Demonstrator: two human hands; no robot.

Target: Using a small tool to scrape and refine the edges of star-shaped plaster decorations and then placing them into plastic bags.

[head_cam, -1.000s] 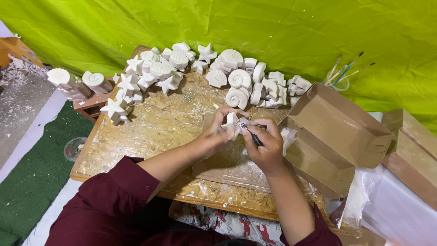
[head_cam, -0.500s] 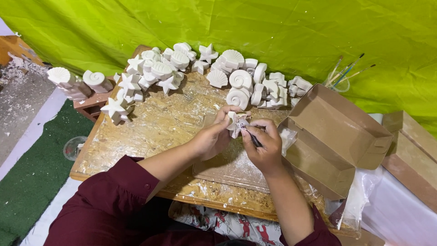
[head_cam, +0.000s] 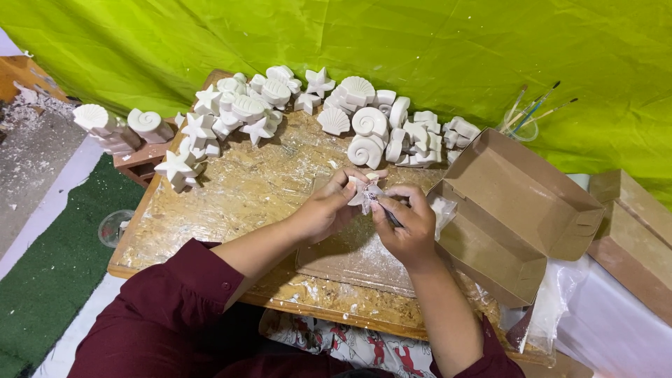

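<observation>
My left hand (head_cam: 329, 207) holds a small white plaster piece (head_cam: 362, 190) over the wooden board (head_cam: 231, 203). My right hand (head_cam: 406, 227) grips a thin dark tool (head_cam: 386, 212) whose tip touches that piece. Both hands sit close together near the board's middle. Behind them lie several white plaster casts: stars (head_cam: 197, 129), scallop shells (head_cam: 334, 121) and spiral shells (head_cam: 369, 122). The part of the piece inside my left fingers is hidden.
An open cardboard box (head_cam: 511, 203) lies right of my hands. A clear cup with paintbrushes (head_cam: 521, 122) stands behind it. Green cloth (head_cam: 420, 42) backs the board. Two more shell casts (head_cam: 119, 122) rest on a block at left. A green mat (head_cam: 49, 266) covers the floor.
My hands have turned the small plaster piece slightly and shifted a little toward me. The tool stays against the piece. Nothing else has moved.
</observation>
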